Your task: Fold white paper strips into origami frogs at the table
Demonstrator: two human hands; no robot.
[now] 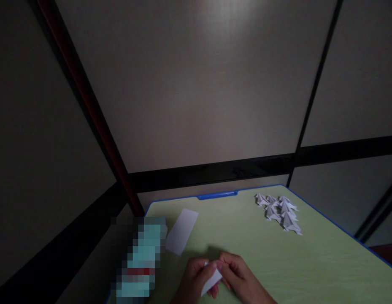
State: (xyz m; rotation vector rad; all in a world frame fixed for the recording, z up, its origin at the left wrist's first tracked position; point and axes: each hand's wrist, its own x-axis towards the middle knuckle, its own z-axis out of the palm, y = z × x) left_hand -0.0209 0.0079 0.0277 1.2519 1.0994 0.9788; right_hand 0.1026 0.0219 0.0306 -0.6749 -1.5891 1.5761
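Observation:
Near the front of the table, my left hand (196,275) and my right hand (234,270) meet around a small piece of white paper (212,280). The fingers of both hands are closed on it, thumbs on top at its upper edge. Part of the paper is hidden under the fingers, so its folds cannot be made out. Ahead and to the left, a flat white paper strip (182,231) lies on the table. Several folded white paper figures (279,211) stand grouped at the far right.
The light green table (312,261) has a blue edge and a blue handle-like piece (217,195) at the back. A pixelated turquoise item (141,257) lies along the left side. Panelled walls (208,93) with dark strips rise behind the table.

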